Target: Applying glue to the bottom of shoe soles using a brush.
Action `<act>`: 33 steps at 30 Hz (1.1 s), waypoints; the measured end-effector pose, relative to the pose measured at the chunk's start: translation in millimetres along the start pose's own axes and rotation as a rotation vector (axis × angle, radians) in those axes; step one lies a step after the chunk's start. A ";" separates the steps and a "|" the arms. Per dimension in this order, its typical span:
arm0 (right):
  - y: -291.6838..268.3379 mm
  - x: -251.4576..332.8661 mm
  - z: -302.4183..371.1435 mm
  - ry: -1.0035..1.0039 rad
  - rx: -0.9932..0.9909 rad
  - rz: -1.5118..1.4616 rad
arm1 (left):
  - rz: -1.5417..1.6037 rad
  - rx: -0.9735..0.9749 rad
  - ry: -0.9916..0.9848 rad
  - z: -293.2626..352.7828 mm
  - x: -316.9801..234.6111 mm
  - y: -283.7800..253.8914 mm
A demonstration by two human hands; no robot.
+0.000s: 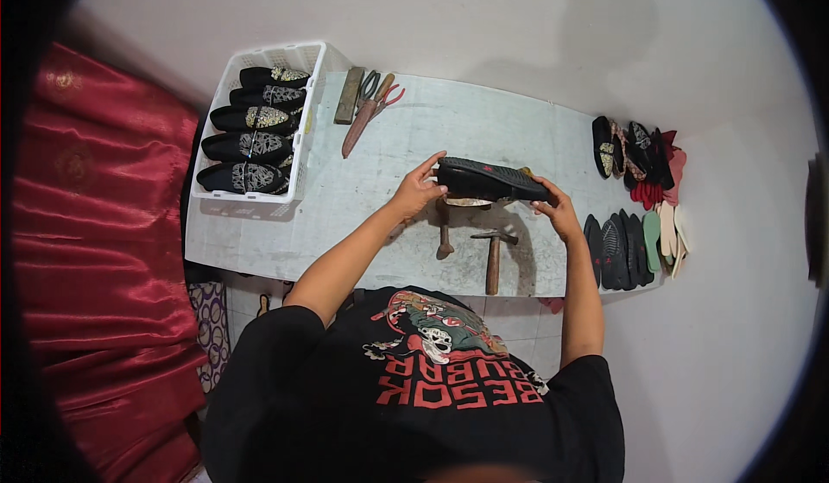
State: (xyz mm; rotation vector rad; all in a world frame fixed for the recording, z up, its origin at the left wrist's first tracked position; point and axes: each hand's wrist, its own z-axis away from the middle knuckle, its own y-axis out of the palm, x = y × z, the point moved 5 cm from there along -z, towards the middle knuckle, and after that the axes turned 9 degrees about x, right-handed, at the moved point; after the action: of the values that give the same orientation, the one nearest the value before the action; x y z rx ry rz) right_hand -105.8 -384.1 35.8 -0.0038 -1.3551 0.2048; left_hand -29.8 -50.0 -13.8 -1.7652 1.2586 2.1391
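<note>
Both my hands hold up a black shoe [484, 179] above the table, on its side with the ridged sole showing. My left hand [418, 191] is closed on the end at the left, thumb under it and fingers over the top. Around the other end my right hand [560, 212] is closed. Just below the shoe, partly hidden by it, lies a tool with a rounded end [444, 237]. A hammer with a wooden handle [493, 258] rests on the table near its front edge. Something pale and round shows under the shoe; I cannot tell what.
A white basket [321, 73] of decorated black shoes stands at the table's left. Behind are a grey block [349, 95], pliers [393, 99] and a sheathed tool [361, 127]. Shoe uppers [639, 151] and several soles [615, 250] lie at the right. A red curtain [112, 224] hangs left.
</note>
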 end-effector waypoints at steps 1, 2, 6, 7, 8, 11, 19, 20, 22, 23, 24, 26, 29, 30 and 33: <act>-2.7 1.2 -2.2 0.034 0.055 0.013 | -0.035 -0.008 -0.053 -2.7 -1.8 -3.0; -4.8 2.1 -3.0 0.068 0.110 0.028 | -0.069 -0.016 -0.106 -5.5 -3.3 -5.4; -19.1 7.7 -10.4 0.086 0.175 0.048 | -0.028 -0.079 -0.197 -26.1 -4.7 -5.5; -26.4 4.8 -13.0 0.079 0.178 0.043 | -0.072 -0.083 -0.198 -31.4 -3.8 -2.2; -36.5 1.1 -15.9 0.084 0.162 0.046 | -0.080 -0.084 -0.197 -36.5 -3.4 0.9; -54.2 -1.0 -23.3 0.120 0.154 0.004 | -0.237 -0.064 -0.209 -56.0 0.9 6.4; -66.4 16.2 -28.3 0.149 0.123 -0.064 | -0.350 -0.388 -0.276 -82.2 -7.6 18.8; -67.1 13.9 -30.7 0.138 0.102 -0.055 | -0.305 -0.422 -0.264 -80.9 -10.1 19.5; -61.5 14.2 -36.0 0.121 0.132 -0.035 | -0.296 -0.501 -0.230 -71.6 -14.5 20.2; -59.9 13.0 -35.8 0.113 0.072 -0.011 | -0.346 -0.491 -0.243 -64.8 -15.5 21.6; -56.2 13.4 -37.5 0.101 0.022 0.011 | -0.398 -0.491 -0.254 -56.4 -19.2 21.0; -45.2 14.8 -39.8 0.093 0.045 -0.008 | -0.395 -0.497 -0.215 -42.9 -19.8 13.3; -35.8 7.8 -53.1 0.125 0.079 -0.050 | -0.528 -0.343 -0.167 -29.7 -30.3 1.8; -25.8 10.8 -57.4 0.122 0.094 -0.056 | -0.521 -0.332 -0.183 -21.9 -39.3 4.0; 2.3 25.8 -68.9 0.137 0.129 -0.059 | -0.544 -0.335 -0.226 -4.7 -56.6 -16.5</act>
State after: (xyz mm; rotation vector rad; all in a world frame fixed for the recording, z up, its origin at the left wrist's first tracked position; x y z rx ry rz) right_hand -34.3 -370.1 45.5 0.1281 -1.2020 0.2375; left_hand 1.2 -18.9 25.9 -1.6537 0.3224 2.2026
